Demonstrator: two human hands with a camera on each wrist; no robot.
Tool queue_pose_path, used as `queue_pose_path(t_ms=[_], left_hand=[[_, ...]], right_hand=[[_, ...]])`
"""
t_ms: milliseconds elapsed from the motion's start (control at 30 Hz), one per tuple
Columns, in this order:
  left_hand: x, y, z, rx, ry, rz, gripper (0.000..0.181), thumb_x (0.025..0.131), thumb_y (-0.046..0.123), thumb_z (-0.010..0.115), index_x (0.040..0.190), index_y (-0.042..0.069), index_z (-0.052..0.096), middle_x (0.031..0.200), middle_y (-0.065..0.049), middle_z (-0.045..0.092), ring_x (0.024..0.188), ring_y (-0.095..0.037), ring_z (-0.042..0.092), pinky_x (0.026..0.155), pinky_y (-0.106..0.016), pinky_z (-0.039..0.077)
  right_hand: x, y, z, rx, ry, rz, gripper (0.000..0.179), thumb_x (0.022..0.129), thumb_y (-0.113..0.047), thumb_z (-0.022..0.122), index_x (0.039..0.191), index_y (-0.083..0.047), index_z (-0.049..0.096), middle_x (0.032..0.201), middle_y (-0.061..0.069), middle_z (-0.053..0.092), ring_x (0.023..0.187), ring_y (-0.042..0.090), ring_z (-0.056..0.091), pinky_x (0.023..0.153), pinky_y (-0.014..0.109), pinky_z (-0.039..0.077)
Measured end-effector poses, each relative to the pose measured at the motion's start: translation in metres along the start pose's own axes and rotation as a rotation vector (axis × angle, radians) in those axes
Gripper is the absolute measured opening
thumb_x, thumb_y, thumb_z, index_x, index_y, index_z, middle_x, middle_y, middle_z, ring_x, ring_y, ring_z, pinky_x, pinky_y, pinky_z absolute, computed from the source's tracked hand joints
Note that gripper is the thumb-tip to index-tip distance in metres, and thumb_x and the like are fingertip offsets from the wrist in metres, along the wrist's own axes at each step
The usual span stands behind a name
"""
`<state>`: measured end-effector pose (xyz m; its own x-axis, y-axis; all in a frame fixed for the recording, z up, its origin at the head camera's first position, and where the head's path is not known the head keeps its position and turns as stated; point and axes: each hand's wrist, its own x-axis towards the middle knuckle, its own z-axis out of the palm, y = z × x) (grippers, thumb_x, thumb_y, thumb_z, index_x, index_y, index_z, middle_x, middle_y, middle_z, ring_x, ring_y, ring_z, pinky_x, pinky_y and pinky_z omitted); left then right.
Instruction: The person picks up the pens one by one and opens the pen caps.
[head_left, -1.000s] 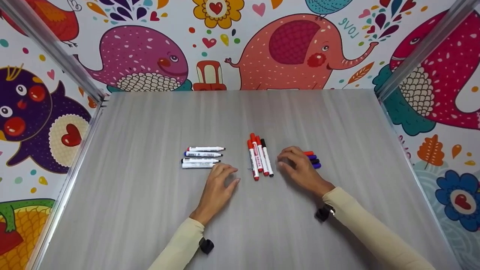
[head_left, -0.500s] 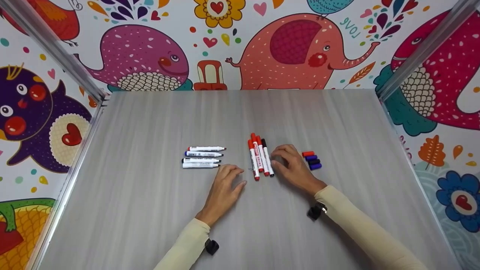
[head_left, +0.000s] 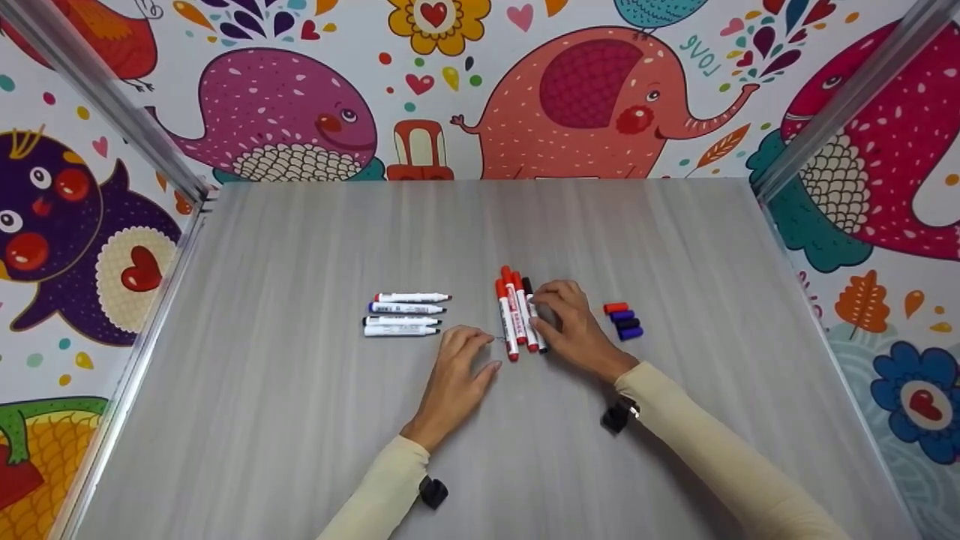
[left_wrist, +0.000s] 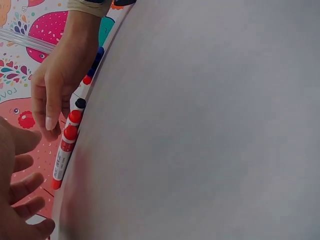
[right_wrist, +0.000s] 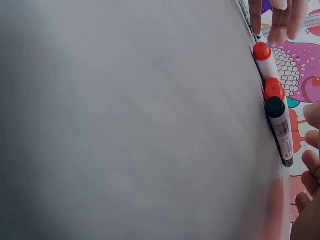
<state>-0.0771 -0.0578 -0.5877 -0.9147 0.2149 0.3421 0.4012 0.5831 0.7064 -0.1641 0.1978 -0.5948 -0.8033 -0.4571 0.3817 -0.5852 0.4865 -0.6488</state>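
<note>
In the head view, three red-capped whiteboard markers and a black-capped marker lie side by side mid-table. My right hand is at their right side, its bent fingers just over the black-capped marker. In the right wrist view these fingers hang apart with nothing pinched between them. My left hand hovers to the left of the group, thumb and fingers spread and holding nothing. Its fingertips are close to the nearest red-capped marker.
Several uncapped white markers lie in a stacked row at the left, tips pointing right. Several loose marker caps, red, blue and black, lie at the right. Patterned walls border the grey table.
My right hand has moved left from beside the loose caps to the black-capped marker. My left hand has shifted right, away from the uncapped markers. The markers have stayed in place.
</note>
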Motion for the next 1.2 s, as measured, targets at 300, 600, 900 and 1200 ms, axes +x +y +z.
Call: queue_pose_path(t_ms=[300, 600, 900, 1200], left_hand=[[0.004, -0.001, 0.007, -0.030, -0.001, -0.013, 0.043, 0.095, 0.010, 0.087, 0.135, 0.001, 0.071, 0.132, -0.006, 0.063, 0.135, -0.025, 0.051, 0.113, -0.044, 0.047], [0.003, 0.002, 0.014, -0.052, 0.001, -0.005, 0.044, 0.095, 0.011, 0.088, 0.134, 0.001, 0.071, 0.134, -0.007, 0.062, 0.139, -0.027, 0.049, 0.116, -0.046, 0.045], [0.003, 0.005, 0.021, -0.032, -0.034, -0.038, 0.048, 0.095, 0.014, 0.088, 0.138, 0.001, 0.068, 0.139, -0.009, 0.060, 0.146, -0.031, 0.044, 0.123, -0.049, 0.039], [0.004, 0.005, 0.027, 0.014, -0.041, -0.040, 0.056, 0.093, 0.013, 0.090, 0.141, -0.001, 0.065, 0.141, -0.012, 0.057, 0.152, -0.041, 0.039, 0.126, -0.055, 0.036]], right_hand=[[0.012, 0.002, 0.008, -0.050, -0.017, -0.053, 0.033, 0.100, -0.011, 0.081, 0.128, 0.003, 0.071, 0.139, 0.021, 0.060, 0.134, 0.039, 0.050, 0.112, 0.059, 0.035], [0.025, 0.005, 0.015, -0.067, -0.036, -0.079, 0.037, 0.101, -0.016, 0.080, 0.132, 0.002, 0.070, 0.143, 0.025, 0.058, 0.136, 0.041, 0.047, 0.111, 0.062, 0.033], [0.033, 0.010, 0.021, -0.077, -0.016, -0.129, 0.041, 0.101, -0.018, 0.080, 0.134, 0.004, 0.070, 0.144, 0.028, 0.057, 0.138, 0.044, 0.047, 0.110, 0.064, 0.033], [0.041, 0.008, 0.027, -0.118, -0.051, -0.118, 0.047, 0.102, -0.022, 0.080, 0.142, 0.000, 0.068, 0.154, 0.031, 0.050, 0.146, 0.047, 0.041, 0.113, 0.067, 0.032]])
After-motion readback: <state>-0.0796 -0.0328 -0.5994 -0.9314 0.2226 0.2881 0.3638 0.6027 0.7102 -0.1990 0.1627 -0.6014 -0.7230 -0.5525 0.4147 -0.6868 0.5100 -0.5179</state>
